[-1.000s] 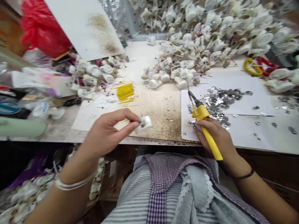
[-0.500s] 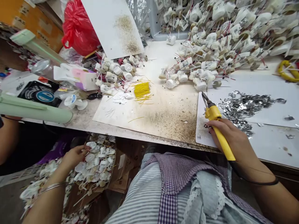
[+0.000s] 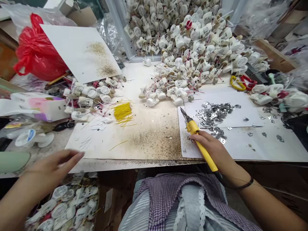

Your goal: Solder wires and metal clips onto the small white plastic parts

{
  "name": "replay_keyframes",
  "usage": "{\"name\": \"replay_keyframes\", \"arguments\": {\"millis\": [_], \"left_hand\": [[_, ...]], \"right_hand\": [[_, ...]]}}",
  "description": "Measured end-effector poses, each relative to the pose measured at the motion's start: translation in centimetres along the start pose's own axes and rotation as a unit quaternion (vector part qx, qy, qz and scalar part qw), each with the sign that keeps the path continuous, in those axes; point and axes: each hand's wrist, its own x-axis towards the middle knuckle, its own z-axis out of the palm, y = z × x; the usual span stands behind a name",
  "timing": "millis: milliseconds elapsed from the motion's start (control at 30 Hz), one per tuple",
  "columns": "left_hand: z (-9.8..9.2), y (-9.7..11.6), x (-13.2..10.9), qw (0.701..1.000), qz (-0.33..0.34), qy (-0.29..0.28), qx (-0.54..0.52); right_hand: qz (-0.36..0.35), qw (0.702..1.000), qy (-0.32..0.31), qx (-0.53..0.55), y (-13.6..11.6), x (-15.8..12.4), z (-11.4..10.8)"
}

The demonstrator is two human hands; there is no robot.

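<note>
My left hand (image 3: 54, 170) is open and holds nothing, its fingers reaching toward the table's front edge (image 3: 134, 164) above a cardboard box of round white plastic parts (image 3: 64, 205). My right hand (image 3: 213, 149) is shut on a yellow soldering iron (image 3: 193, 130), with its metal tip pointing up and left. That tip hangs over a white board (image 3: 190, 144), just left of a heap of silver metal scraps (image 3: 213, 115). A bundle of yellow wires (image 3: 123, 113) lies left of the iron, out of reach of its tip.
Several heaped white plastic parts with red wires (image 3: 180, 69) fill the table's back, spilling from a grey bin. A smaller pile (image 3: 89, 99) stands at left, beside a red plastic bag (image 3: 36, 53) and a dusty white board (image 3: 81, 51). A yellow-and-red handled tool (image 3: 242, 82) lies at right.
My left hand has risen from the parts box to the table's front edge, and it holds no white part. My right hand keeps the soldering iron in the same grip.
</note>
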Motion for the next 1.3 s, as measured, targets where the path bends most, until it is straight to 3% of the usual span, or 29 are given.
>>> {"name": "replay_keyframes", "arguments": {"millis": [100, 200, 333, 433, 533, 633, 767, 833, 933, 1067, 1167, 1300], "left_hand": [[0.0, 8.8, 5.7, 0.995, 0.093, 0.035, 0.003], [1.4, 15.7, 12.0, 0.962, 0.225, 0.148, 0.052], [2.9, 20.4, 18.9, 0.916, 0.33, 0.184, 0.131], [2.6, 21.5, 20.8, 0.899, 0.365, 0.174, 0.171], [1.6, 21.5, 19.6, 0.906, 0.359, 0.159, 0.157], [1.2, 20.8, 16.7, 0.933, 0.334, 0.125, 0.048], [2.8, 20.1, 12.2, 0.941, 0.316, 0.078, -0.093], [4.3, 20.0, 9.7, 0.929, 0.357, 0.071, -0.066], [6.5, 20.4, 5.9, 0.901, 0.423, 0.083, 0.054], [8.5, 21.4, 1.8, 0.894, 0.425, 0.074, 0.12], [9.1, 22.1, 0.2, 0.911, 0.391, 0.079, 0.1], [9.7, 22.9, -0.5, 0.909, 0.394, 0.099, 0.099]], "right_hand": [[0.012, 1.0, -0.001, 0.0, 0.2, 0.2, 0.5], [0.011, 1.0, 0.002, 0.007, 0.5, 0.3, 0.8], [0.006, 1.0, 0.014, 0.018, 0.6, 0.6, 0.8], [0.013, 0.999, 0.032, 0.021, 0.7, 1.0, 0.8], [0.012, 0.998, 0.064, 0.016, 0.7, 1.3, 0.9], [-0.007, 0.997, 0.076, 0.024, 0.4, 1.9, 1.1], [-0.023, 0.998, 0.045, 0.044, -0.6, 2.5, 1.4], [-0.03, 0.998, 0.037, 0.047, -1.1, 2.6, 1.5], [-0.04, 0.997, 0.043, 0.053, -1.5, 2.5, 1.5], [-0.032, 0.993, 0.108, 0.035, -1.7, 1.8, 0.6], [-0.002, 0.988, 0.148, 0.043, -1.6, 0.9, -0.3], [0.044, 0.98, 0.168, 0.101, -1.3, -0.8, -1.0]]}}
